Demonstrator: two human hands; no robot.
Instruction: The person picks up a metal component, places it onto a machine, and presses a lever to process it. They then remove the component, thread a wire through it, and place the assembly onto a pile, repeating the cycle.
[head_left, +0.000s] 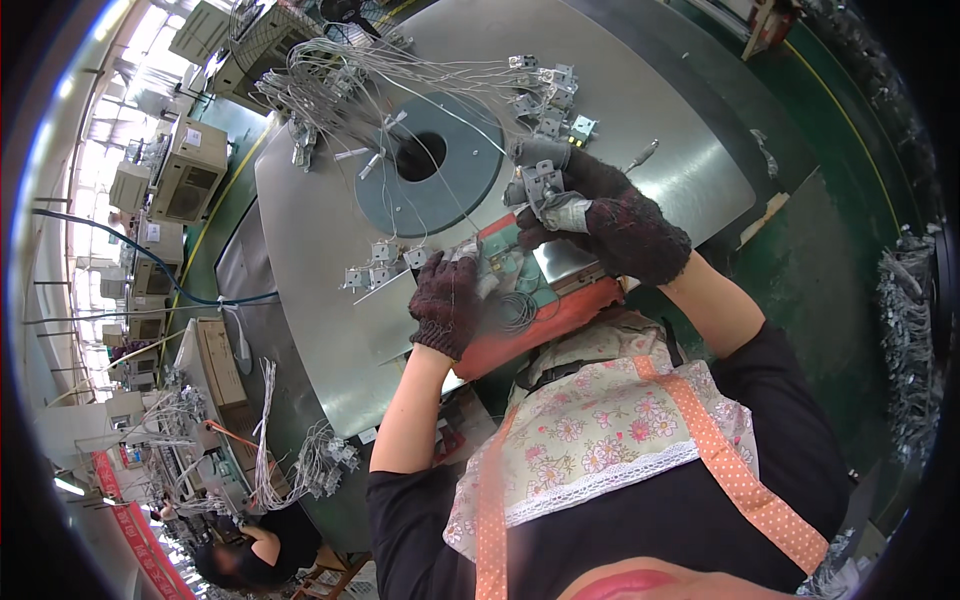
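Observation:
My right hand (635,230), in a dark knitted glove with taped fingertips, is closed around a small metal bracket (543,183) with holes in it. It is above the right end of a work fixture with a green-tinted plate (530,275) and a shiny metal block (566,265). My left hand (446,303), gloved the same way, is at the fixture's left end with its fingers curled together; whatever they pinch is hidden. Thin grey cable (516,312) lies coiled between the hands. Beside my left fingers are several small metal brackets (383,255) on wires.
The metal table (330,300) carries a grey disc (375,190) with a central hole. White wires (330,75) bundle across its far side, ending in bracketed parts (545,95) at the far right. A red cloth (540,325) covers the near edge. Another person (275,550) sits at lower left.

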